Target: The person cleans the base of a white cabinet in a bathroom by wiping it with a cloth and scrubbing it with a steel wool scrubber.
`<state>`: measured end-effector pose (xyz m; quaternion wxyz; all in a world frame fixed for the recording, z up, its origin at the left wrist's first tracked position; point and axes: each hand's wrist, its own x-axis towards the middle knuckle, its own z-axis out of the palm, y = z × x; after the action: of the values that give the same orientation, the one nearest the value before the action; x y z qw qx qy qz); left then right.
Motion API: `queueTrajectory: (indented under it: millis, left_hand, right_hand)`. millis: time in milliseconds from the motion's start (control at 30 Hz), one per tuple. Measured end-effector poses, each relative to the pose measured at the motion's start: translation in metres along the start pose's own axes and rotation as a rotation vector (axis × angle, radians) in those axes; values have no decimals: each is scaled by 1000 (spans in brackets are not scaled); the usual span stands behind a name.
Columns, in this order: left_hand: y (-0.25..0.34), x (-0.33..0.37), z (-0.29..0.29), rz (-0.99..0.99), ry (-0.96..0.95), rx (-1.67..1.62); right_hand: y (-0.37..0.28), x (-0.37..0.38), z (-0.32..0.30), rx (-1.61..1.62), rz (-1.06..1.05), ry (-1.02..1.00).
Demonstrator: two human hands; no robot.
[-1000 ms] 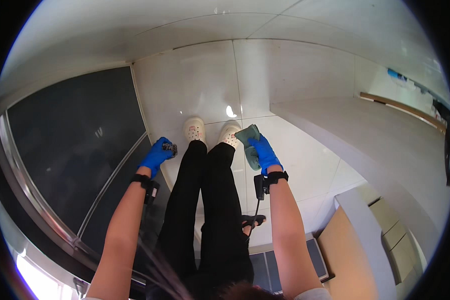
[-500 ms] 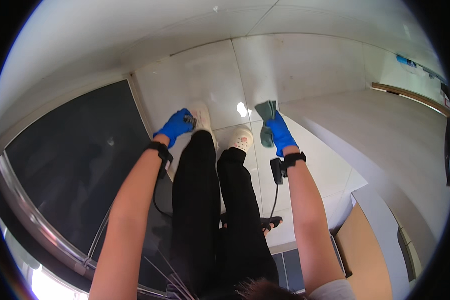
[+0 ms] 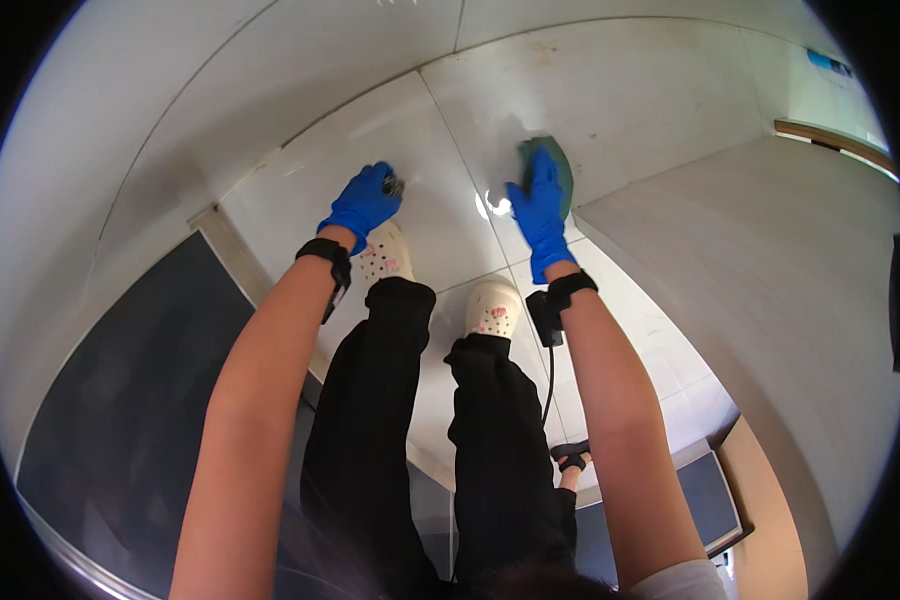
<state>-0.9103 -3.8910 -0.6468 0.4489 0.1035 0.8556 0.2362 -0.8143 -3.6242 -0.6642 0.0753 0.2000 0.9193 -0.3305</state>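
My left hand (image 3: 368, 198), in a blue glove, is closed around a dark, shiny metal scouring pad (image 3: 393, 186) that shows at its fingertips. It is over the pale floor tiles, just beyond my left shoe. Farther right, my right hand (image 3: 542, 205), also blue-gloved, lies flat over a green cloth (image 3: 564, 175). Its fingers reach forward over the cloth and its thumb sticks out to the left. The cloth appears pressed against the floor tiles (image 3: 410, 130), its edges showing around the fingers.
My cream clogs (image 3: 493, 308) stand on the tiles. A pale wall (image 3: 300, 60) rises ahead, and a dark panel with a light frame (image 3: 130, 390) is at left. On the right is a pale ledge (image 3: 760, 230). Behind me shows another person's black-sandalled foot (image 3: 572, 455).
Both hands have moved forward over the floor, the left with its scouring pad. The green cloth, bunched in my right hand before, now lies spread under it. My view has shifted forward.
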Motion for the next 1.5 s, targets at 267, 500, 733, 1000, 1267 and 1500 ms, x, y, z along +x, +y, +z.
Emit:
queueTrajectory:
  millis: [267,500,733,1000,1267,1500]
  left_hand:
    - [85,60,16,520,400,27]
    - [125,107,5,765,345,73]
    - [123,122,17,643,283,-160]
    - [101,111,20,354,84,-339]
    - [99,121,28,343,185,-280]
    - [123,132,38,366,268,-42]
  right_hand:
    - [17,34,8,-511,-306,-143]
    - [49,41,31,-411,-336,-28]
    - [44,41,29,-416,-337,-89]
    - [32,41,15,-358,-350,-20]
    - [27,46,15,-220,-345,4]
    - [28,60,9,-19,-307,27]
